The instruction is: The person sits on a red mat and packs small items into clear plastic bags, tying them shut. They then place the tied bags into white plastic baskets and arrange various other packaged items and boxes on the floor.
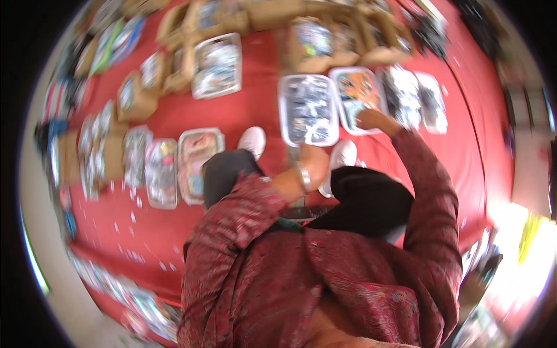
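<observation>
My right hand (pixel 369 120) reaches over the lower part of a white plastic tray (pixel 333 100) holding orange and pale packets; its fingers touch or hover just above a pale packet (pixel 353 111). Blur hides whether they grip anything. My left hand (pixel 314 161), with a metal band at the wrist, is at the near edge of another white plastic tray (pixel 283 108) filled with dark items in clear wrapping (pixel 310 102). The fingers of that hand are blurred, and whether they hold anything is not clear.
Wrapped goods (pixel 402 95) lie right of the trays. Open cardboard boxes (pixel 270 15) line the far side. More filled trays (pixel 179 169) stand to the left on the red cloth (pixel 243 108). My white shoes (pixel 253 141) are between the tray groups.
</observation>
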Tool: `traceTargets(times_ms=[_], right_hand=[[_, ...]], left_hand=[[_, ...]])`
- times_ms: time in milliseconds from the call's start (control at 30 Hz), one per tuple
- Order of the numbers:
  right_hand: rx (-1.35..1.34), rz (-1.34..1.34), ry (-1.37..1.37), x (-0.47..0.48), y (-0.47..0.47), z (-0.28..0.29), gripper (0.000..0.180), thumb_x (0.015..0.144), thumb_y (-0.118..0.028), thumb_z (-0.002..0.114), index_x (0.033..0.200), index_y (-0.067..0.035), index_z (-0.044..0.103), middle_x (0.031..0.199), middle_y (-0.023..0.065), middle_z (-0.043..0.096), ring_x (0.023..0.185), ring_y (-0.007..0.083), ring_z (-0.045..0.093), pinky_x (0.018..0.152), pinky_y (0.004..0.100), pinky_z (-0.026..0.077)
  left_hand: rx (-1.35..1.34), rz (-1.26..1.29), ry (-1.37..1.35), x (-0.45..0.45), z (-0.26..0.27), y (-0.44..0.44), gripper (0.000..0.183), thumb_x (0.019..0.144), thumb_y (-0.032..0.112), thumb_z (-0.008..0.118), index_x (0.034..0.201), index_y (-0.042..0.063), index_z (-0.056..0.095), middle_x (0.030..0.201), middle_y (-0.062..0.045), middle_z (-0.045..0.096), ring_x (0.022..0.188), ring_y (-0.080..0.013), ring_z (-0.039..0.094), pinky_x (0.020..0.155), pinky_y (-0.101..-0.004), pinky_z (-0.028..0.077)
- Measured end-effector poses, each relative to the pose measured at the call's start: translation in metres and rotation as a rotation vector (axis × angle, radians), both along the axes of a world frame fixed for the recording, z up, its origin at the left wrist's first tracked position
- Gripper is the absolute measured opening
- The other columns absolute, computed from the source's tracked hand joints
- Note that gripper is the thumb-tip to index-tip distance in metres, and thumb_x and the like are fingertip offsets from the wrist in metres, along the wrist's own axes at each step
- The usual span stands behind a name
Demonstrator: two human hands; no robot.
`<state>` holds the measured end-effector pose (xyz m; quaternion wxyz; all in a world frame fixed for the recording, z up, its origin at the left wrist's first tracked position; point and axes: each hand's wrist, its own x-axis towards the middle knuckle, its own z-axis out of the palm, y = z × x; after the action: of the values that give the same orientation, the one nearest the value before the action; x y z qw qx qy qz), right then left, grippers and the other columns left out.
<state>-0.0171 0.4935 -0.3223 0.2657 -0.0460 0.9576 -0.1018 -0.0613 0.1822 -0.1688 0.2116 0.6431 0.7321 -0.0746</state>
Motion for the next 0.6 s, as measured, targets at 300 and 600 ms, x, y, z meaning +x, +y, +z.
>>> traceTargets(times_ms=[300,600], right_hand=[[-0.128,-0.064,-0.278,0.019,-0.069,-0.040,0.021,0.072,-0.014,0.055,0.082,0.001,0.065,0.081,0.0156,0.064,0.077,0.0328,0.063,0.064,0.0431,0.049],[-0.279,-0.319,-0.123,0.004,-0.068,-0.097,0.032,0.077,-0.026,0.048,0.081,0.002,0.064,0.082,0.0214,0.064,0.078,0.0366,0.063,0.067,0.0466,0.049]], left_hand=[[0.012,-0.122,0.088,0.006,0.012,-0.015,0.004,0.075,0.016,0.055,0.078,0.014,0.057,0.076,-0.004,0.058,0.073,-0.0191,0.058,0.062,-0.0336,0.042],[-0.023,-0.147,0.062,-0.008,-0.002,-0.028,0.014,0.076,0.019,0.059,0.084,0.009,0.054,0.076,-0.006,0.055,0.076,-0.0213,0.055,0.066,-0.0344,0.040]])
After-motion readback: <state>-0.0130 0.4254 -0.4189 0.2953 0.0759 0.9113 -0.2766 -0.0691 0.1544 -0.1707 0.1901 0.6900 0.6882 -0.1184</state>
